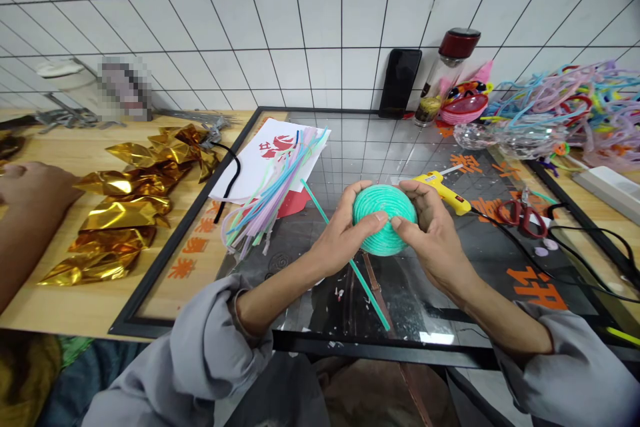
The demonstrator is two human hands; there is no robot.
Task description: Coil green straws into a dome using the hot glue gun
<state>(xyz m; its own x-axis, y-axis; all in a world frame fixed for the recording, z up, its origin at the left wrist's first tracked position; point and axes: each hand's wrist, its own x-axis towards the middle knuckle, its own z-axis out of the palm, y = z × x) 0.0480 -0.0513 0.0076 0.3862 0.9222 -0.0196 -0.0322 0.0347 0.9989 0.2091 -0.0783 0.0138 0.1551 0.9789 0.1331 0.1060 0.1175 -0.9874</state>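
Observation:
Between my two hands is a round, domed coil of green pipe cleaners (384, 230), held above the dark glass tabletop. My left hand (353, 230) grips its left side, thumb pressed on the face. On the other side my right hand (433, 233) wraps the edge, its thumb meeting the left one near the middle. A loose green pipe cleaner (370, 297) slants across the glass, passing behind my left wrist. Just beyond my right hand lies a yellow hot glue gun (445, 192).
Mixed pipe cleaners (275, 193) lie on white paper (255, 147) at left. Farther left are gold foil bows (125, 213) and another person's arm (35, 213). Red scissors (524, 215) and cables sit right. A phone (400, 83), a bottle (445, 77) and a pipe-cleaner pile (575, 107) stand behind.

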